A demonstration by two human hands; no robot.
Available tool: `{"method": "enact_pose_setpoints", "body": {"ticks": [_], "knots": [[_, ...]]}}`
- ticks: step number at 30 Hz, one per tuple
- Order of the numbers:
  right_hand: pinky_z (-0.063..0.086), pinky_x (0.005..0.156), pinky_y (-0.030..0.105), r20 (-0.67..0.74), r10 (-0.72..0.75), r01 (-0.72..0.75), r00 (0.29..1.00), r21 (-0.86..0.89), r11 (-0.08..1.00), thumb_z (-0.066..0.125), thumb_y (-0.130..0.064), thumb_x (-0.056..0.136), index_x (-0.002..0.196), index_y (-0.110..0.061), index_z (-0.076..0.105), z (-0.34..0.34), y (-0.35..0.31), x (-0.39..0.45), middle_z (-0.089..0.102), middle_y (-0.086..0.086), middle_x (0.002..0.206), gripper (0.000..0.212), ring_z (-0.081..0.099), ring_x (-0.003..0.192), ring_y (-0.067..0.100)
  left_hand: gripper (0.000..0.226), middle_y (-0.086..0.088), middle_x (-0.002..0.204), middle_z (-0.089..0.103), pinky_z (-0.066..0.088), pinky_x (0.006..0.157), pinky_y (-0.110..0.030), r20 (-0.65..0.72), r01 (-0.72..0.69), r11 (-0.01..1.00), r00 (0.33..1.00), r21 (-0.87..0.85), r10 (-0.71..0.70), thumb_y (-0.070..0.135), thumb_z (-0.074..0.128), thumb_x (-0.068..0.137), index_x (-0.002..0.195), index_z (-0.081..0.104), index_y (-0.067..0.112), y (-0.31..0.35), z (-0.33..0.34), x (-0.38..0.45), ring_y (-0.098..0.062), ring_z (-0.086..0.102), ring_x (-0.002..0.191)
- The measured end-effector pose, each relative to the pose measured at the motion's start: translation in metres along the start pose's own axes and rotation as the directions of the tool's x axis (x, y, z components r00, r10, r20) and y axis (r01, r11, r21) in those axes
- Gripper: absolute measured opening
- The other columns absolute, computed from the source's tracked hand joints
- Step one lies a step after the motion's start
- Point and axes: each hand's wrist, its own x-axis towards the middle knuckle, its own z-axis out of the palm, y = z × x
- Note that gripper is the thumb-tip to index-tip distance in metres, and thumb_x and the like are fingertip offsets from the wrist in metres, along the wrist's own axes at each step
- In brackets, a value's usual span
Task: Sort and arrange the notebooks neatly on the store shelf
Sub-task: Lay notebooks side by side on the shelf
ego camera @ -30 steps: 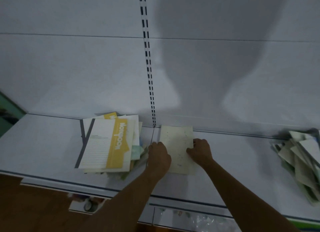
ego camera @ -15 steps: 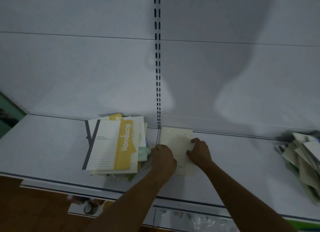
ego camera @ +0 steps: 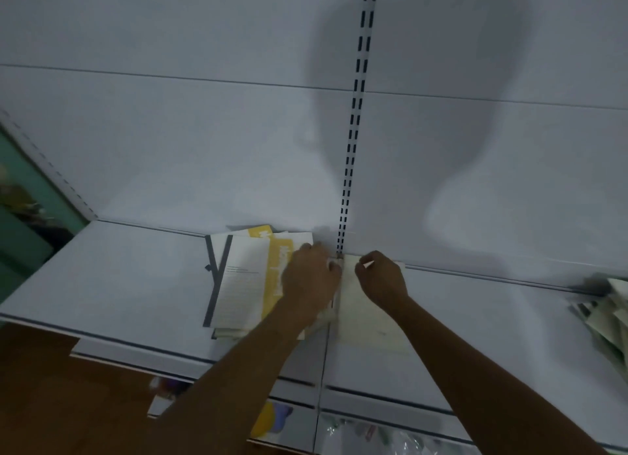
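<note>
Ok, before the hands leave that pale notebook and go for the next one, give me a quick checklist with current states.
1. Pale notebook lies flat on the shelf: ok.
2. Its back edge is against the rear wall: cannot tell, hands cover it.
3. Right hand rests on it: ok.
4. Left hand is clear of the yellow notebook pile: not ok, it overlaps it.
5. Yellow notebook pile squared up: not ok, fanned.
6. Pile at far right sorted: not ok, jumbled.

Shop: slotted white shelving (ego camera: 136,284) stocked with notebooks (ego camera: 244,281).

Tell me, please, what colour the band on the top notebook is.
Yellow, on the top notebook; head view.
</note>
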Motion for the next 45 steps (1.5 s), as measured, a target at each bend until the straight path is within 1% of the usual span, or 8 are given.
{"method": "enact_pose_setpoints", "body": {"ticks": [4, 8, 13, 16, 24, 28, 36, 45], "knots": [[0.042, 0.070, 0.024, 0.052, -0.135, 0.134, 0.989, 0.037, 0.990, 0.053, -0.028, 0.091, 0.084, -0.018, 0.061, 0.026, -0.045, -0.001, 0.057, -0.006, 0.075, 0.015, 0.054, 0.069, 0.010, 0.039, -0.008, 0.118, 0.054, 0.045, 0.090, -0.037, -0.037, 0.129, 0.981, 0.992, 0.148, -0.124, 0.036, 0.052, 0.090, 0.121, 0.051, 0.012, -0.051, -0.038, 0.013, -0.025, 0.050, 0.113], [0.046, 0.077, 0.024, 0.124, -0.193, 0.198, 0.973, -0.032, 0.980, 0.054, -0.035, 0.092, 0.099, -0.008, 0.070, 0.047, -0.075, -0.008, 0.071, 0.005, 0.094, 0.032, 0.066, 0.086, 0.017, 0.063, -0.014, 0.136, 0.041, 0.041, 0.097, -0.042, -0.032, 0.316, 0.902, 0.946, 0.294, -0.322, 0.046, 0.054, 0.089, 0.134, 0.038, 0.006, -0.089, -0.064, 0.009, -0.028, 0.038, 0.127], [0.053, 0.065, 0.027, 0.205, -0.149, 0.180, 0.967, -0.140, 0.974, 0.056, -0.050, 0.087, 0.072, -0.012, 0.066, 0.067, -0.090, -0.016, 0.064, 0.001, 0.065, 0.042, 0.060, 0.058, 0.016, 0.072, -0.012, 0.129, 0.044, 0.046, 0.090, -0.042, -0.011, 0.455, 0.844, 0.882, 0.285, -0.472, 0.055, 0.063, 0.081, 0.130, 0.039, 0.007, -0.112, -0.078, -0.005, -0.027, 0.045, 0.122], [0.044, 0.053, 0.022, 0.202, -0.128, 0.161, 0.971, -0.158, 0.974, 0.059, -0.053, 0.083, 0.070, -0.019, 0.056, 0.073, -0.098, -0.023, 0.053, -0.006, 0.060, 0.037, 0.055, 0.056, 0.013, 0.067, -0.013, 0.125, 0.049, 0.048, 0.089, -0.040, -0.023, 0.457, 0.861, 0.886, 0.223, -0.464, 0.049, 0.067, 0.081, 0.126, 0.042, 0.006, -0.118, -0.079, -0.011, -0.028, 0.051, 0.117], [0.056, 0.082, 0.040, 0.228, -0.025, -0.004, 0.973, 0.128, 0.992, 0.064, -0.028, 0.086, 0.094, 0.001, 0.069, 0.079, -0.108, -0.032, 0.070, 0.016, 0.096, 0.030, 0.067, 0.089, 0.028, 0.066, -0.016, 0.121, 0.052, 0.048, 0.089, -0.037, -0.049, 0.475, 0.879, 0.879, 0.026, -0.474, 0.035, 0.078, 0.075, 0.120, 0.043, 0.002, -0.122, -0.085, -0.016, -0.030, 0.055, 0.112], [0.054, 0.077, 0.033, 0.182, 0.014, -0.062, 0.983, 0.261, 0.963, 0.063, -0.032, 0.086, 0.105, -0.006, 0.063, 0.076, -0.103, -0.033, 0.068, 0.006, 0.092, 0.032, 0.065, 0.084, 0.019, 0.037, -0.014, 0.108, 0.064, 0.049, 0.079, -0.032, -0.024, 0.390, 0.893, 0.914, -0.226, -0.405, 0.031, 0.066, 0.087, 0.107, 0.057, 0.001, -0.115, -0.091, -0.016, -0.028, 0.062, 0.098], [0.048, 0.068, 0.035, 0.302, 0.164, -0.332, 0.939, 0.671, 0.663, 0.059, -0.019, 0.084, 0.088, -0.009, 0.060, 0.038, -0.075, -0.016, 0.060, 0.010, 0.079, 0.011, 0.057, 0.069, 0.022, 0.036, -0.008, 0.108, 0.065, 0.046, 0.085, -0.030, 0.101, 0.285, 0.865, 0.958, -0.412, -0.267, 0.038, 0.048, 0.097, 0.110, 0.060, 0.007, -0.069, -0.075, -0.010, -0.024, 0.059, 0.101], [0.055, 0.074, 0.038, 0.070, 0.331, -0.288, 0.941, 0.679, 0.675, 0.055, -0.007, 0.087, 0.097, -0.013, 0.063, -0.048, 0.020, -0.021, 0.067, 0.007, 0.089, 0.013, 0.063, 0.077, 0.022, 0.038, -0.009, 0.118, 0.061, 0.047, 0.082, -0.028, 0.266, 0.245, 0.858, 0.955, -0.451, -0.133, 0.020, 0.063, 0.089, 0.119, 0.049, 0.002, 0.017, 0.004, -0.008, -0.025, 0.060, 0.106]]}}
